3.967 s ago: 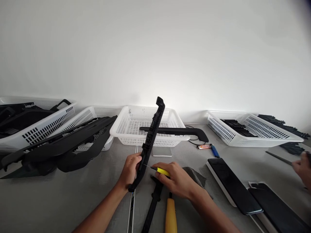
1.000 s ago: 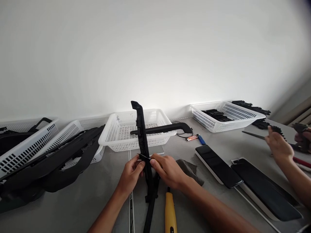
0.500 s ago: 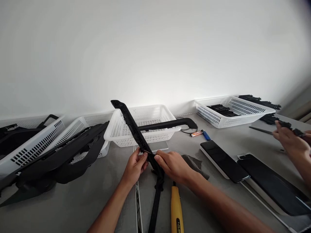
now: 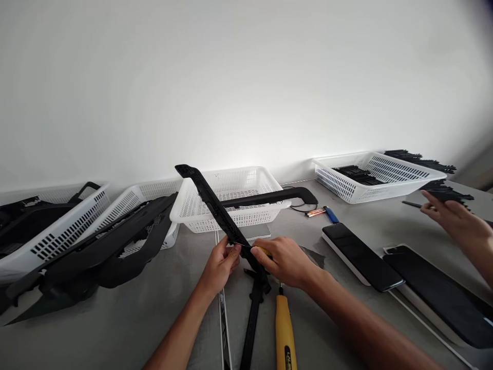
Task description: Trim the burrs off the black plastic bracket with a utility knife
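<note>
A long black plastic trim strip [image 4: 221, 213] with a bent upper end slants up from the table over the rim of a white basket. My left hand [image 4: 219, 270] is closed around its left edge, thumb and fingers pinching it. On the strip's other side, my right hand [image 4: 287, 261] is wrapped round a thin-bladed tool [image 4: 265, 251], whose yellow handle shows in part. The fine metal blade lies across the strip by my left thumb. Below the strip, another black plastic piece [image 4: 252, 318] runs toward me. A yellow power tool [image 4: 285, 334] lies beneath my right wrist.
White baskets [image 4: 231, 224] stand along the wall, one [image 4: 358, 198] with black parts. Black trim panels [image 4: 96, 252] overhang the left basket. Two phones [image 4: 362, 257] on white blocks, a blue lighter [image 4: 330, 215] and a grey cloth [image 4: 314, 256] lie right. A co-worker's hand [image 4: 458, 226] is at far right.
The view has shifted slightly left, so things sit further right. My right hand has turned a little, showing the yellow handle. The co-worker's hand has moved left.
</note>
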Available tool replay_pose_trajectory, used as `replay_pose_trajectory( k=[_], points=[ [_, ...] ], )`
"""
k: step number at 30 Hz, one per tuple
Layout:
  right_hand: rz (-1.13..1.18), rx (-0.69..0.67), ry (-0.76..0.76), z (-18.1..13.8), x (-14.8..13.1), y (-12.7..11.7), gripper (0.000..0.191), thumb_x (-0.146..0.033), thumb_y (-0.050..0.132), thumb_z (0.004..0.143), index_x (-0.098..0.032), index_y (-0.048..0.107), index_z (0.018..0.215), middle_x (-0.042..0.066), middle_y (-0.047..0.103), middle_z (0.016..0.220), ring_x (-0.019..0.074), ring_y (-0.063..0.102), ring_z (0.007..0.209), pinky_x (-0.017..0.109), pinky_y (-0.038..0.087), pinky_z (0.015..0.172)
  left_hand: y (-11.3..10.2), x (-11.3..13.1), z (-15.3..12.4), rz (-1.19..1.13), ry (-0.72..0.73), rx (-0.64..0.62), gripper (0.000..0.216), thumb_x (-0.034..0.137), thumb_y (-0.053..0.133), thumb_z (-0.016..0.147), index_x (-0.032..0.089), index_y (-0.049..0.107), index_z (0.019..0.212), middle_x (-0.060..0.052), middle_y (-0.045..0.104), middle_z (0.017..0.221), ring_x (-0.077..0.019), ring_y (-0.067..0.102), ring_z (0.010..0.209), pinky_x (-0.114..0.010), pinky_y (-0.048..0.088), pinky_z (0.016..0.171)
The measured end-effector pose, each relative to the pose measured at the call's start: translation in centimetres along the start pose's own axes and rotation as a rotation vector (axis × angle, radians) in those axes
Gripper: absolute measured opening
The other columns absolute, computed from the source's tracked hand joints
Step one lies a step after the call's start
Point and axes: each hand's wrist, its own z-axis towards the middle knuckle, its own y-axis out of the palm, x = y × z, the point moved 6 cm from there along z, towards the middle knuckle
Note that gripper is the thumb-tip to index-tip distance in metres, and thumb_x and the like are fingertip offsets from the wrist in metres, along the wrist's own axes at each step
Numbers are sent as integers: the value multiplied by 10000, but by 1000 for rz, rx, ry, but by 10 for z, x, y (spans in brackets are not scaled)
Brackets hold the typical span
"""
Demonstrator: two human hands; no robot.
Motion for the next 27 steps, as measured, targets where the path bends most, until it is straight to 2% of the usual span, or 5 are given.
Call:
replay_pose_trajectory(
  k=[8,16,27],
  points=[
    [-10,39,108,1,10,1,446,-482,324,1091,-215,484,772,-7,519,642,136,416,585,308,161,625,-2,3,-1,-8,-2,57,526,665,718,858,217,546,1074,122,288,605,-74,242,488,-193,199,428],
    [34,53,149,1,4,15,476,-506,254,1118,-215,463,805,-5,566,689,138,431,596,292,172,617,-2,1,-1,58,3,63,517,658,652,909,215,522,1142,133,320,562,-77,258,453,-195,218,413],
    [143,110,93,1,6,20,512,-534,244,1125,-211,473,800,1,578,719,143,449,627,291,232,630,-2,0,-2,73,-11,106,496,685,634,901,232,498,1050,136,365,536,-74,277,433,-182,239,406]
  ],
)
